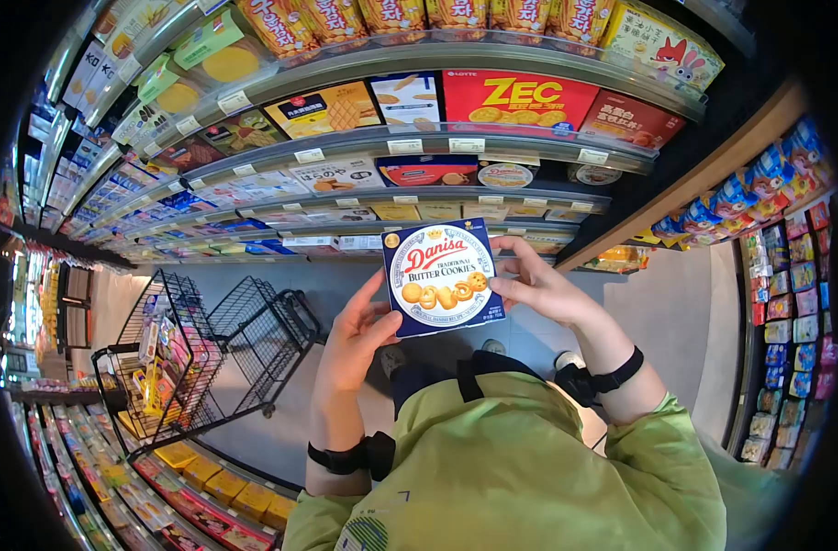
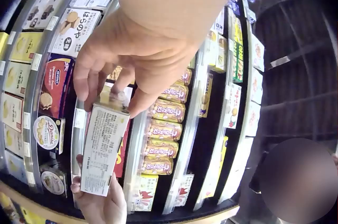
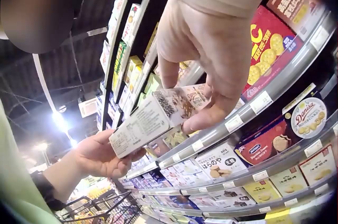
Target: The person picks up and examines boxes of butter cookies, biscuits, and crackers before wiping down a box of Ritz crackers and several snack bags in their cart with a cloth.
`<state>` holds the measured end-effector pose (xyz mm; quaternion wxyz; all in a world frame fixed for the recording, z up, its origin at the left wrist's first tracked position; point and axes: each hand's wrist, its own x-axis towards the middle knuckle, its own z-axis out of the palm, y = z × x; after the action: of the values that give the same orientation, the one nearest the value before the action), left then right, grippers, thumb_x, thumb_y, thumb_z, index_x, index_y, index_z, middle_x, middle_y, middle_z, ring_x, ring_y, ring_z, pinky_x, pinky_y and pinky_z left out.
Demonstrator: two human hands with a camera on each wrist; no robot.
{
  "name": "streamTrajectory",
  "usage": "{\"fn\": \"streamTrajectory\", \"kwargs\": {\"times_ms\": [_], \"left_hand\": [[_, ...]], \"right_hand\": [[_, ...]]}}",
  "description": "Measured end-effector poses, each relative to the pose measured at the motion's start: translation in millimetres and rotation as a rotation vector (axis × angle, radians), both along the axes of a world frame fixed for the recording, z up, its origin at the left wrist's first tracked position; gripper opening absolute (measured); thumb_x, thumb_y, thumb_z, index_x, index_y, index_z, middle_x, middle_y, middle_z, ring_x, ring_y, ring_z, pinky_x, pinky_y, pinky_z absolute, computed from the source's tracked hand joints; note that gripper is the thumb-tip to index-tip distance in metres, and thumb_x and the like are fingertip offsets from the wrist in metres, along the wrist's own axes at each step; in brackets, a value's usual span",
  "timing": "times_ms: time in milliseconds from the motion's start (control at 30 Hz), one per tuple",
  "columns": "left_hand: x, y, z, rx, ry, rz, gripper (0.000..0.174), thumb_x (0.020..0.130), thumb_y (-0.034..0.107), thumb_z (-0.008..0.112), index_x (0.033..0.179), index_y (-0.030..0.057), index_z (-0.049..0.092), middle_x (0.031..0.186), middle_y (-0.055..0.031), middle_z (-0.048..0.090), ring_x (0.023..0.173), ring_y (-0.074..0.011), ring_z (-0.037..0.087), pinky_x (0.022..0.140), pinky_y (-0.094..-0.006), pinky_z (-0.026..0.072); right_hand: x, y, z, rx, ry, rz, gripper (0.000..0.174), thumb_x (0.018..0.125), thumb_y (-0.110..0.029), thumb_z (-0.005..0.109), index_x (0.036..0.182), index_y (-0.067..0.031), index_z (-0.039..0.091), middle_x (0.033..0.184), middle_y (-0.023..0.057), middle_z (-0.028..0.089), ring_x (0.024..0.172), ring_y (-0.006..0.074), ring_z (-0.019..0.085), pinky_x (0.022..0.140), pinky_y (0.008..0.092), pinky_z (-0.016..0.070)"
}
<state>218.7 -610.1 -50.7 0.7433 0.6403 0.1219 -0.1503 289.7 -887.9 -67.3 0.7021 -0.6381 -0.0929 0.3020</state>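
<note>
A dark blue Danisa butter cookies box (image 1: 444,275) is held up before the chest, its front facing the head camera. The left hand (image 1: 357,326) grips its left edge and the right hand (image 1: 536,285) grips its right edge. In the left wrist view, the box's white printed side (image 2: 104,145) shows between the left hand (image 2: 140,58) above and the right hand (image 2: 103,203) below. From the right wrist, the printed side (image 3: 142,129) lies between the right hand (image 3: 203,55) and the left hand (image 3: 103,155).
Shelves of boxed snacks (image 1: 520,101) stand in front, with a price-tag rail (image 1: 405,147) along each. A black wire cart (image 1: 162,367) with goods in it stands at the left. Hanging packets (image 1: 800,312) line the right side, and lower shelves (image 1: 217,477) run behind at the left.
</note>
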Motion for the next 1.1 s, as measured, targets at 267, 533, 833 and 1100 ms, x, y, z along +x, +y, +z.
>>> {"fn": "streamTrajectory", "kwargs": {"times_ms": [267, 533, 833, 1100], "left_hand": [[7, -42, -25, -0.069, 0.158, 0.066, 0.056, 0.091, 0.019, 0.06, 0.142, 0.0049, 0.038, 0.108, -0.0087, 0.064, 0.083, -0.0125, 0.064, 0.069, -0.0276, 0.0518], [8, -76, -19, -0.107, 0.123, 0.02, 0.059, 0.091, 0.018, 0.061, 0.142, 0.0057, 0.037, 0.098, -0.0042, 0.063, 0.074, -0.0103, 0.059, 0.069, -0.0256, 0.0499], [-4, -87, -20, -0.11, 0.055, 0.019, 0.054, 0.093, 0.013, 0.055, 0.143, 0.0081, 0.036, 0.103, -0.0066, 0.063, 0.083, -0.0137, 0.062, 0.071, -0.0298, 0.0525], [6, -76, -27, -0.474, 0.372, -0.01, 0.034, 0.095, 0.035, 0.049, 0.114, 0.0079, 0.058, 0.091, -0.0045, 0.068, 0.073, -0.0152, 0.063, 0.066, -0.0322, 0.0524]], "right_hand": [[6, -34, -17, -0.097, 0.169, -0.057, 0.058, 0.09, -0.029, 0.063, 0.132, 0.0005, 0.036, 0.082, 0.0073, 0.058, 0.062, 0.0131, 0.06, 0.055, 0.0254, 0.0506], [-6, -74, -8, -0.048, 0.15, -0.123, 0.059, 0.09, -0.027, 0.063, 0.134, -0.0017, 0.034, 0.085, 0.0068, 0.057, 0.065, 0.0122, 0.06, 0.055, 0.0238, 0.0508], [-17, -84, 1, -0.014, -0.004, -0.111, 0.058, 0.09, -0.024, 0.063, 0.137, -0.0082, 0.031, 0.101, 0.0071, 0.055, 0.075, 0.0127, 0.061, 0.065, 0.0251, 0.0511], [-20, -80, 15, -0.418, -0.519, -0.036, 0.09, 0.069, 0.004, 0.066, 0.147, -0.0185, 0.028, 0.134, 0.0125, 0.035, 0.105, 0.019, 0.053, 0.08, 0.0277, 0.0468]]}}
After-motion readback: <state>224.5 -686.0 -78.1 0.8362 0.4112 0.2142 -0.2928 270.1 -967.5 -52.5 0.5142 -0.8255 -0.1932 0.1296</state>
